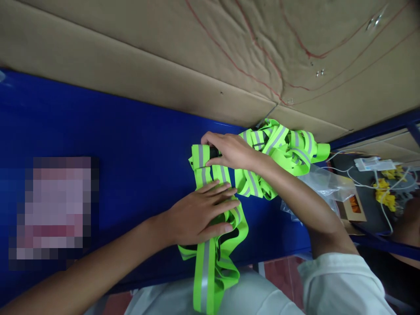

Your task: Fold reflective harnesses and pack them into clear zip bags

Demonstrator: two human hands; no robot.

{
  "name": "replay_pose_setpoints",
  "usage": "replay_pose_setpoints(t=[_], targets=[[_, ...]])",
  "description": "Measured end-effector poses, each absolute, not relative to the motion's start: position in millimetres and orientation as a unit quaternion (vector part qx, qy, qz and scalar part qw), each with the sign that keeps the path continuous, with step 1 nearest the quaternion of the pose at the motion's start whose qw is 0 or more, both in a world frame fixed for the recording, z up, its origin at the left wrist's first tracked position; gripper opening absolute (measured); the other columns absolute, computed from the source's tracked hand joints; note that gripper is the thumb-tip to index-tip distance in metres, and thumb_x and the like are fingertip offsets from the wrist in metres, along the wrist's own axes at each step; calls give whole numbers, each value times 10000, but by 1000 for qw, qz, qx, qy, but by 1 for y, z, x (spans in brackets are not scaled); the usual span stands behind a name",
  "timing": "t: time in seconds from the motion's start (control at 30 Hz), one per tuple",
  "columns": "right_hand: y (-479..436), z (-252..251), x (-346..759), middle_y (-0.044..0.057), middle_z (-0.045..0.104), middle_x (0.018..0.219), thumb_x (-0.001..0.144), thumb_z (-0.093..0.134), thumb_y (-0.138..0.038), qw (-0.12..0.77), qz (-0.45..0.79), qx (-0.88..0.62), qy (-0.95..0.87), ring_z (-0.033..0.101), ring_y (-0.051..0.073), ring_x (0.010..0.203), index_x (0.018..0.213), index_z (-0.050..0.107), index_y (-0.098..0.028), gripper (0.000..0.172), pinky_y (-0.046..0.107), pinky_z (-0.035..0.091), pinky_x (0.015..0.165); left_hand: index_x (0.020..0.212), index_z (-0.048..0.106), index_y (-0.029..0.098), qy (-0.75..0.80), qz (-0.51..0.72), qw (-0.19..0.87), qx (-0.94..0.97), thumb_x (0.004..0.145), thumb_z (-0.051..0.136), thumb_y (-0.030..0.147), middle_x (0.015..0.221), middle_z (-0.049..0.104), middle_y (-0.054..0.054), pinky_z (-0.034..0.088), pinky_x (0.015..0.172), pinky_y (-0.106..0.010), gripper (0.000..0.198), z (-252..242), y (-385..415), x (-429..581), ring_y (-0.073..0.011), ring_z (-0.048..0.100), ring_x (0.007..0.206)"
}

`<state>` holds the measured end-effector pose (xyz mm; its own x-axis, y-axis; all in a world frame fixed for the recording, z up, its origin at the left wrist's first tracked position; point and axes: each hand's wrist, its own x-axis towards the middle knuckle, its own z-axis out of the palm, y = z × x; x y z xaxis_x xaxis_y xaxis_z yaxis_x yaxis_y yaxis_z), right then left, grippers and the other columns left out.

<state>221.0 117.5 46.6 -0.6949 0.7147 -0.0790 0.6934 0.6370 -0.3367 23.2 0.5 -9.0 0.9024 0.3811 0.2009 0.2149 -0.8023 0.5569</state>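
A neon green strap with a grey reflective stripe lies folded on the blue table and hangs over its near edge. My left hand rests flat on the folded part, fingers stretched out and pressing it down. My right hand is closed on the upper fold of the same strap, where a dark piece shows under the fingers. Behind the right hand sits a tangled heap of more green reflective straps.
A brown cardboard sheet with red lines runs along the far side of the table. Clear plastic bags lie at the right. Further right, a lower surface holds white cables, yellow pieces and a small box. A blurred patch covers the left.
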Motion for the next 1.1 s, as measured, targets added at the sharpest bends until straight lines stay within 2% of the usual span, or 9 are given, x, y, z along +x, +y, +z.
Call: replay_pose_setpoints(t=[0.17,0.3,0.43,0.6,0.77,0.83,0.93,1.0,1.1], targets=[[137,34,223,86,686,1184,839,846,-447,69,249,-346,-902,651,249,1059,1256,628,-164,549,321,440,893,1594,424,182,174,138,301,927,1095,399,531,1700,331,-126,278,1323,-510,609,0,-6,23,-285,277,1606],[147,24,226,86,689,1149,809,863,-441,88,307,-327,-890,640,247,1070,1233,642,-157,557,339,459,930,1578,435,210,220,155,309,912,1124,338,418,1722,307,-92,372,1290,-439,509,5,-9,20,-230,294,1603],[147,22,226,87,680,1151,832,838,-397,89,314,-328,-886,631,238,1067,1241,634,-164,513,340,456,935,1568,459,162,305,180,215,910,1118,354,397,1733,250,-156,335,1296,-538,518,-3,-8,18,-315,212,1625],[144,23,223,79,679,1132,823,848,-407,90,319,-333,-882,623,236,1050,1215,642,-160,507,337,450,925,1606,417,157,300,143,168,928,1107,376,470,1697,328,-183,329,1289,-550,591,-9,-16,16,-332,284,1599],[140,24,222,93,677,1168,816,854,-385,95,317,-345,-878,616,244,1088,1205,634,-147,505,342,447,944,1623,389,216,266,141,239,923,1110,389,441,1682,383,-119,355,1285,-496,560,11,-19,2,-284,341,1581],[139,23,222,97,673,1186,817,848,-406,95,314,-346,-879,614,250,1094,1210,627,-158,514,350,448,946,1608,399,262,271,140,305,902,1117,388,390,1605,514,-59,436,1236,-408,508,19,-13,-5,-222,488,1493],[141,20,223,98,673,1189,818,838,-428,95,309,-346,-881,614,256,1094,1214,620,-165,524,358,451,944,1484,529,260,297,174,360,868,1103,379,253,1331,720,-16,573,1025,-272,410,23,6,-8,-153,708,1193],[143,18,223,98,675,1185,827,826,-427,97,303,-343,-884,615,256,1099,1220,615,-163,518,361,453,946,1333,637,191,304,230,316,869,1073,371,171,1254,734,-55,572,1013,-275,372,19,22,-3,-168,712,1164],[146,15,225,97,677,1186,867,775,-338,95,294,-336,-890,618,245,1101,1231,606,-160,438,356,453,948,1223,699,117,269,278,210,898,1064,373,158,1319,688,-144,527,1121,-374,365,7,41,16,-246,625,1325]])
